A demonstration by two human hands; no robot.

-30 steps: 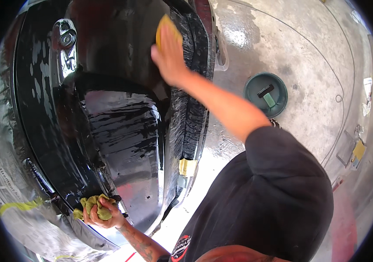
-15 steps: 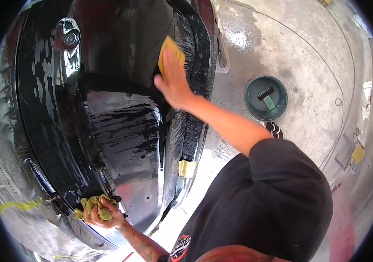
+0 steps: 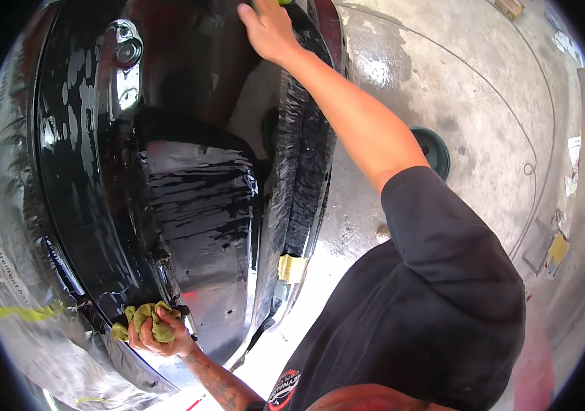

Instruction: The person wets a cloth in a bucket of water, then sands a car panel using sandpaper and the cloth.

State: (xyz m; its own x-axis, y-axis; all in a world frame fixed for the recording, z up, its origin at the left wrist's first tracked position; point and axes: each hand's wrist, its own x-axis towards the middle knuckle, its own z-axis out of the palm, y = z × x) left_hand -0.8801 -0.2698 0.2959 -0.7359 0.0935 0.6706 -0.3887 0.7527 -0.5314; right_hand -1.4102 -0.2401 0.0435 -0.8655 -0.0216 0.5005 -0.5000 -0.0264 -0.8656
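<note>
A wet, glossy black car body panel (image 3: 203,103) fills the left half of the view, with streaks of water over its dull grey lower part. My left hand (image 3: 162,334) is closed around a crumpled olive-green cloth (image 3: 147,322) at the panel's near left edge. At the top of the view my right hand (image 3: 270,31) reaches far over the panel, its fingertips cut off by the picture's edge. A sliver of a yellow sanding sheet (image 3: 283,2) shows beside those fingers; the rest of it is out of sight.
Another yellow sheet (image 3: 293,268) lies on the panel's right edge. A dark green bucket (image 3: 441,152) stands on the concrete floor, partly behind my right arm. A thin hose or cable (image 3: 491,75) curves across the floor. Masking paper (image 3: 4,240) covers the far left side.
My right hand has slid up and away along the panel with the yellow sanding sheet. The left hand keeps its place with the cloth. My right arm now covers part of the bucket.
</note>
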